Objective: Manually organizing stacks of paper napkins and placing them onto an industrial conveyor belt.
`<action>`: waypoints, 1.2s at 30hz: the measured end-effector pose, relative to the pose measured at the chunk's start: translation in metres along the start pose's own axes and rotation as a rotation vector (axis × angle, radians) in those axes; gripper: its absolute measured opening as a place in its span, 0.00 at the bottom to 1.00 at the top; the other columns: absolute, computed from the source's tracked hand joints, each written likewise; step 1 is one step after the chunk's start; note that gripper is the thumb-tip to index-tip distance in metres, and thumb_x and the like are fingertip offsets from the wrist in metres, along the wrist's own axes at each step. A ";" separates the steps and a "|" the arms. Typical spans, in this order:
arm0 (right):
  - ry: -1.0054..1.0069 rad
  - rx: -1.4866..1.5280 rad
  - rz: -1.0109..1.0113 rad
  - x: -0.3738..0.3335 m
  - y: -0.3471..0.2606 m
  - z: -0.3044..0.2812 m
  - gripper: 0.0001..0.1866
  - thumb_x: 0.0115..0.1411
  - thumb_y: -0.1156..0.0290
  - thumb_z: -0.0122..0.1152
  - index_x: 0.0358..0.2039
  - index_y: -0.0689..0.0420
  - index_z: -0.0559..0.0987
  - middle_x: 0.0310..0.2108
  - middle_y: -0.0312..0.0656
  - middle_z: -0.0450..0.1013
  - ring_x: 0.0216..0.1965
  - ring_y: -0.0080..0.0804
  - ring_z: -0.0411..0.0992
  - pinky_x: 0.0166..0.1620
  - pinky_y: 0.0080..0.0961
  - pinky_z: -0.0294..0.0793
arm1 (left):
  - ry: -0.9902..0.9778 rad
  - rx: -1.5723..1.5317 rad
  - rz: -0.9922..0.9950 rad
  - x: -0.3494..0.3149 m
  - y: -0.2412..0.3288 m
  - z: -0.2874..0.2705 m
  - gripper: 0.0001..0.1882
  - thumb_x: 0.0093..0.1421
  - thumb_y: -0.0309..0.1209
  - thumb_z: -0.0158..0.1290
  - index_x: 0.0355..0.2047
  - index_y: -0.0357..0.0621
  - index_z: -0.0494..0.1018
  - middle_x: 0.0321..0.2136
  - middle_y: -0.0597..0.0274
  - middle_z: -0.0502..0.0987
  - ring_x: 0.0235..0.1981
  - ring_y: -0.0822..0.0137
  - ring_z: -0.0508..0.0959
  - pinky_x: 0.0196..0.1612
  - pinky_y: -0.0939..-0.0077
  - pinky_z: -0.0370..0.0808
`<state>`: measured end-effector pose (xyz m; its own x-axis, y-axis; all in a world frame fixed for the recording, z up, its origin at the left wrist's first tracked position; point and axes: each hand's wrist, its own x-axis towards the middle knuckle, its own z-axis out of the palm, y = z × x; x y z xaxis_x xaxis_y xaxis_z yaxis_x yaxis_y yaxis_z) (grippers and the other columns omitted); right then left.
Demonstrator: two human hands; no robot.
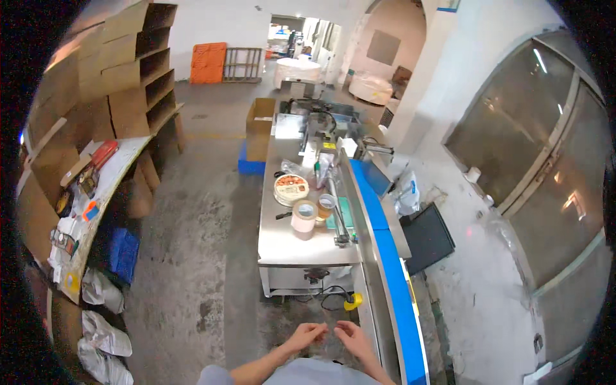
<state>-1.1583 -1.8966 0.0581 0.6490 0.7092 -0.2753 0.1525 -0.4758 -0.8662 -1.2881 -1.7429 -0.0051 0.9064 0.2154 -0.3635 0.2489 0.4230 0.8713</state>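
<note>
Blue conveyor belt (387, 256) runs along the right edge of the steel counter (276, 249) and on past its near right corner, just beside my right hand (351, 337). I judge this a pause between handlings: my left hand (307, 335) and right hand sit near each other but apart, fingers curled, nothing visible between them; whether the fingertips meet I cannot tell. Touching the belt would call for shifting my right hand rightward. Counting: one belt, two hands; toward the counter's near edge, one pale tape roll (303, 224) and one amber tape roll (324, 215); beyond them, one round tub (290, 190); below that edge, one yellow fitting (353, 301).
</note>
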 end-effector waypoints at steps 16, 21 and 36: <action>-0.081 0.424 -0.002 -0.105 0.095 -0.029 0.16 0.63 0.64 0.59 0.47 0.61 0.78 0.37 0.39 0.77 0.37 0.21 0.74 0.40 0.19 0.74 | -0.045 0.060 -0.088 -0.058 -0.032 0.154 0.16 0.66 0.33 0.45 0.45 0.33 0.74 0.37 0.64 0.79 0.39 0.73 0.76 0.43 0.78 0.73; -0.262 0.663 0.119 -0.115 0.104 -0.021 0.17 0.61 0.65 0.62 0.47 0.60 0.77 0.35 0.38 0.78 0.34 0.22 0.75 0.36 0.19 0.76 | 0.028 0.074 -0.102 -0.088 -0.041 0.165 0.18 0.66 0.33 0.48 0.53 0.38 0.70 0.42 0.62 0.78 0.43 0.70 0.76 0.47 0.74 0.74; 0.093 0.648 -0.085 -0.106 0.114 0.023 0.18 0.58 0.74 0.63 0.49 0.62 0.74 0.33 0.40 0.78 0.33 0.26 0.76 0.38 0.22 0.76 | 0.002 -0.114 -0.007 -0.104 -0.053 0.140 0.25 0.65 0.33 0.52 0.61 0.46 0.61 0.56 0.59 0.70 0.56 0.69 0.70 0.56 0.71 0.69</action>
<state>-1.2267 -2.0140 -0.0212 0.7208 0.6684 -0.1833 -0.2548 0.0097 -0.9669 -1.3479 -1.9112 0.0334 0.9040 0.2141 -0.3700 0.2144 0.5217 0.8258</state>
